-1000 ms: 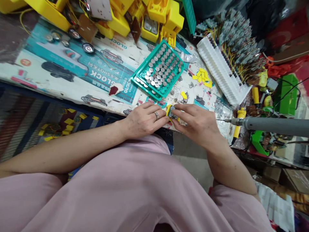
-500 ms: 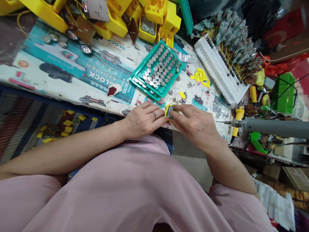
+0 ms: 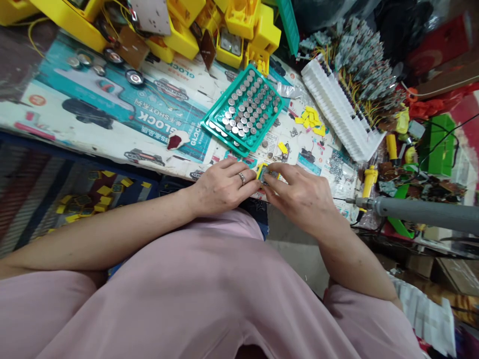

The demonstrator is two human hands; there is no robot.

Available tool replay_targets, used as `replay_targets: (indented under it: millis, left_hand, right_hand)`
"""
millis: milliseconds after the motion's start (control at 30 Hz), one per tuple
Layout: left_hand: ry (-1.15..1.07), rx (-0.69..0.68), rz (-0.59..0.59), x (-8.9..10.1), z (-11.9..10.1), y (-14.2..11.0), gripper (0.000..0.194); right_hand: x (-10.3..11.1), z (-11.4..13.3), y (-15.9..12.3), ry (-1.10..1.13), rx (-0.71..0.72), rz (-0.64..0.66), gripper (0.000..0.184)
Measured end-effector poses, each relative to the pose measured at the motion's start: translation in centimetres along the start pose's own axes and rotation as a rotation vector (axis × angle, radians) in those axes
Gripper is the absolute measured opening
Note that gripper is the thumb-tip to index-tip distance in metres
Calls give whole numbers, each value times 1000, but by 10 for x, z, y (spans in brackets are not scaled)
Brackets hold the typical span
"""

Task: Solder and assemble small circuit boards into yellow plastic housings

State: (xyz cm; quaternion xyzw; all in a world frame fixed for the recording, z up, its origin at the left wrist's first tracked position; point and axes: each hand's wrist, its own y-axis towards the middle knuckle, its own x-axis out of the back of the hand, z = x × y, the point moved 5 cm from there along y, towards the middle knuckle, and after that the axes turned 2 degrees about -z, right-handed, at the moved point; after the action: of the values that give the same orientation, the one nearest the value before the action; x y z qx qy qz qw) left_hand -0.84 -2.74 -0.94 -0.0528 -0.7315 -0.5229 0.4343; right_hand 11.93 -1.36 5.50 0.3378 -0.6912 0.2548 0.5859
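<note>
At the table's front edge, my left hand and my right hand meet over a small yellow case with a dark, greyish inside. The fingertips of my left hand, which wears a ring, hold it from the left. My right thumb and fingers are closed over its right side and hide much of it. Just beyond my hands lies a green tray with rows of silver button cells, stacked on another tray. A small yellow piece lies on the table above my right hand.
Several yellow pieces and a white foam rack with wired grey parts stand to the right. A grey rod-shaped tool points at my right wrist. Yellow housings crowd the back. Small yellow cases lie below the table's left edge.
My right fingers have shifted slightly on the yellow case, and more of its inside shows. My left hand stays nearly still. The grey tool sits a little lower in view.
</note>
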Motion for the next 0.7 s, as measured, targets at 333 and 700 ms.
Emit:
replay_targets:
  millis: [333, 700]
  left_hand:
    - [-3, 25, -50, 3, 0, 2, 11]
    - [-57, 45, -2, 4, 1, 6, 13]
  right_hand:
    - [-7, 0, -11, 50, -114, -104, 19]
    - [-13, -7, -24, 180, -162, -164, 21]
